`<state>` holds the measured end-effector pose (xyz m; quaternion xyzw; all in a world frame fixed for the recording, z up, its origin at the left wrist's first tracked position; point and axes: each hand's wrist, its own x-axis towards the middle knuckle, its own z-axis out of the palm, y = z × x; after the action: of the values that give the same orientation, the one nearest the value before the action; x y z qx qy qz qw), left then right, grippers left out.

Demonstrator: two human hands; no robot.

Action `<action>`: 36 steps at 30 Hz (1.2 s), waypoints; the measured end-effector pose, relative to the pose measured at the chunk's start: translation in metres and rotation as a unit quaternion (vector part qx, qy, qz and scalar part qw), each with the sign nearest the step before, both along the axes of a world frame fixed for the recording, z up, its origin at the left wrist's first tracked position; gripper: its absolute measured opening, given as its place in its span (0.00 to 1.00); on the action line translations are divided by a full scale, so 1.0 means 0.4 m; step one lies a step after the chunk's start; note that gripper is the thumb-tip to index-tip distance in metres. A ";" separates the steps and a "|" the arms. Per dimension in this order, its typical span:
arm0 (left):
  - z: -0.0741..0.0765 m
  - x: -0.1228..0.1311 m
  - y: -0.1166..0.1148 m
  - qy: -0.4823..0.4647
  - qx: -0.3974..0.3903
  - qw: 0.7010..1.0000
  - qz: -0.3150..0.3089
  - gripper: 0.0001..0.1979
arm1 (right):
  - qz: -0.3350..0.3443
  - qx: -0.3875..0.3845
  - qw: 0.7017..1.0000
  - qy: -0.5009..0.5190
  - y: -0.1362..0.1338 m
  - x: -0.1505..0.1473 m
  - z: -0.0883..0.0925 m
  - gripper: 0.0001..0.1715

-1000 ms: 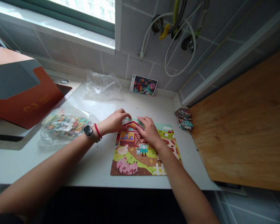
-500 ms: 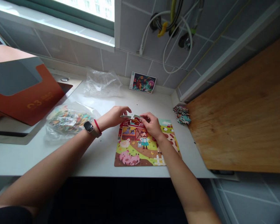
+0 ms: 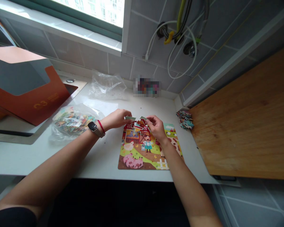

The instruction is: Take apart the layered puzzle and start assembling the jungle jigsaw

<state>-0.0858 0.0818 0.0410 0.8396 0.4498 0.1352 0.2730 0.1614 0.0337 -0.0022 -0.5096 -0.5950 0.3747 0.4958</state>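
Observation:
A farm-scene jigsaw puzzle lies flat on the white counter, showing a barn, a farmer, a hen, a pig and a cow. Over its far left part, my left hand is closed on a puzzle piece whose pale edge shows. Just to the right, my right hand pinches another puzzle piece, tilted above the barn. A small gap separates the two pieces. My right forearm covers part of the puzzle's right side.
A clear bag of puzzle pieces lies left of my left wrist. A crumpled clear bag rests at the back. Stacked pieces stand beside a wooden board on the right. An orange box stands at far left.
Both hands stay over the barn area with their pieces, which have tilted up slightly. The whole view has shifted a little. The picture card at the back now appears blurred.

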 end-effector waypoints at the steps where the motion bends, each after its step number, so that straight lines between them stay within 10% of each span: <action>1: 0.003 0.000 -0.001 -0.010 -0.004 1.000 0.000 0.14 | -0.002 0.003 1.000 0.000 0.000 0.000 -0.001 0.18; 17: 0.015 -0.001 0.000 -0.111 -0.165 0.979 0.041 0.10 | -0.025 0.033 0.999 -0.030 0.005 0.010 -0.018 0.20; 36: 0.008 -0.001 0.000 -0.190 -0.243 0.950 0.043 0.18 | -0.056 -0.062 0.981 0.176 0.005 0.005 0.003 0.27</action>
<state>-0.0861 0.0817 0.0443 0.6868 0.4442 0.1904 0.5429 0.1633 0.0356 -0.0011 -0.4984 -0.4445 0.4660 0.5805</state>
